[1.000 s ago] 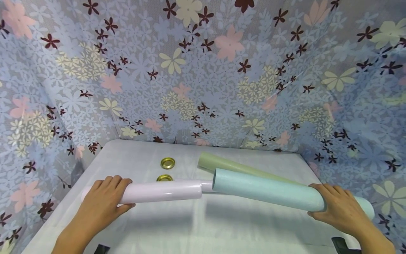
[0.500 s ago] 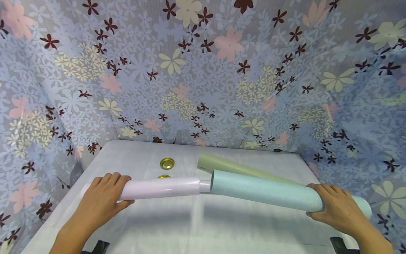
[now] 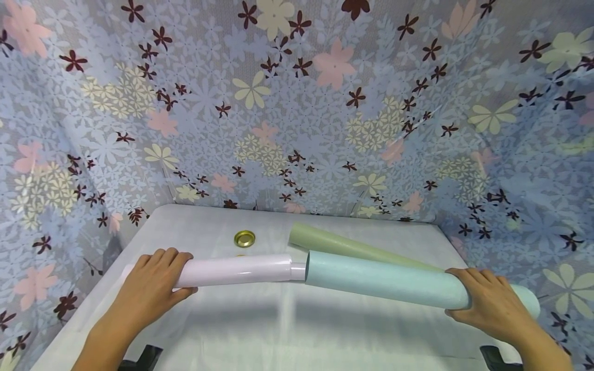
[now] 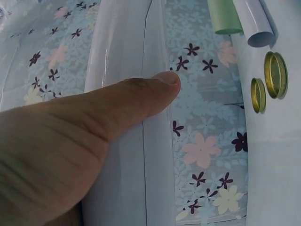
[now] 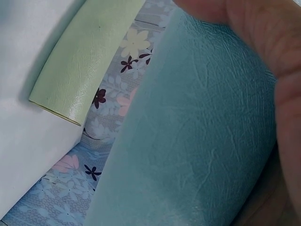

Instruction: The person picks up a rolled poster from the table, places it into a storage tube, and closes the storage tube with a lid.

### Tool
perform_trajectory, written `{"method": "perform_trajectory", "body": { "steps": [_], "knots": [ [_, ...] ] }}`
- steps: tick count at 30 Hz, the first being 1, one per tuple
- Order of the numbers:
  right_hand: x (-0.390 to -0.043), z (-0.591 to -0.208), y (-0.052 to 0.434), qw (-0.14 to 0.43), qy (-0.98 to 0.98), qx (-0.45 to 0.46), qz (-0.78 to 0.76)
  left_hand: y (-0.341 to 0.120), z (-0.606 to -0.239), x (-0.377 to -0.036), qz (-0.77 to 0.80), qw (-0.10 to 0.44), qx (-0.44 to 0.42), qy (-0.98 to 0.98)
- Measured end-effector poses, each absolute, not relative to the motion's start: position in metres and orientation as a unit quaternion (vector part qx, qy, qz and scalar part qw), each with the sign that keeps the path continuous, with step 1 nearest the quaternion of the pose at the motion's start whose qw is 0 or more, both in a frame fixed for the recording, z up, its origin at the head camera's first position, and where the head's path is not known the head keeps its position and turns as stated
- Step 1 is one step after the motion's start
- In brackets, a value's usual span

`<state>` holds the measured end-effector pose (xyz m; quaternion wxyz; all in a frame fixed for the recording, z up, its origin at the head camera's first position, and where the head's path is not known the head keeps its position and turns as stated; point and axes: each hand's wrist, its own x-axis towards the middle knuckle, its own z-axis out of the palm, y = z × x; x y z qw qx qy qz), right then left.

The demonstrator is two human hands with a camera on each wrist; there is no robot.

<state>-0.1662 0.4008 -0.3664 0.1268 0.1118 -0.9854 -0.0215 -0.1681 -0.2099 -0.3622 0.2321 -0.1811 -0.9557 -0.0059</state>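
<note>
My left hand (image 3: 150,288) grips a glossy pale pink tube (image 3: 238,270), thumb lying across it. A lengthwise seam (image 4: 144,155) shows on this tube in the left wrist view. On the right, my right hand (image 3: 492,304) wraps round a wider light blue tube (image 3: 385,281) with a creased, textured surface. Both tubes are raised over the table, nearly end to end, with a small gap between them. The blue tube's open end faces the pink one. Through the gap shows part of a white tube (image 3: 298,271) lying on the table.
A pale green tube (image 3: 352,245) lies at the back, partly behind the blue one. Two gold lid-like rings (image 4: 276,75) rest on the white table (image 3: 204,226); the pink tube mostly covers one in the head view. Floral cloth (image 3: 297,103) hangs round the back and sides.
The pink tube has risen slightly in the head view, covering more of the nearer gold ring. The blue tube has shifted a little left, and the gap looks slightly narrower. Both hands keep their grip.
</note>
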Motion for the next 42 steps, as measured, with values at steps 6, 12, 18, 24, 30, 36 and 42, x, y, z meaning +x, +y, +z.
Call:
{"method": "perform_trajectory", "body": {
  "steps": [6, 12, 18, 24, 30, 36, 42],
  "knots": [
    [-0.166, -0.367, 0.399, 0.126, -0.985, 0.117, -0.016, -0.208, -0.363, -0.17, -0.012, 0.223, -0.178, -0.958],
    [-0.167, -0.366, 0.397, 0.131, -0.984, 0.118, -0.015, -0.207, -0.362, -0.17, -0.013, 0.215, -0.178, -0.96],
    [-0.168, -0.366, 0.394, 0.135, -0.983, 0.124, -0.013, -0.204, -0.361, -0.17, -0.012, 0.215, -0.177, -0.96],
    [-0.169, -0.367, 0.392, 0.149, -0.979, 0.136, -0.011, -0.203, -0.362, -0.171, -0.012, 0.215, -0.179, -0.96],
    [-0.169, -0.367, 0.389, 0.161, -0.977, 0.142, -0.012, -0.201, -0.363, -0.171, -0.015, 0.218, -0.184, -0.958],
    [-0.17, -0.366, 0.386, 0.14, -0.981, 0.13, -0.014, -0.199, -0.364, -0.171, -0.014, 0.223, -0.19, -0.956],
    [-0.171, -0.366, 0.384, 0.154, -0.978, 0.139, -0.014, -0.198, -0.364, -0.171, -0.017, 0.217, -0.189, -0.958]
  ]
}}
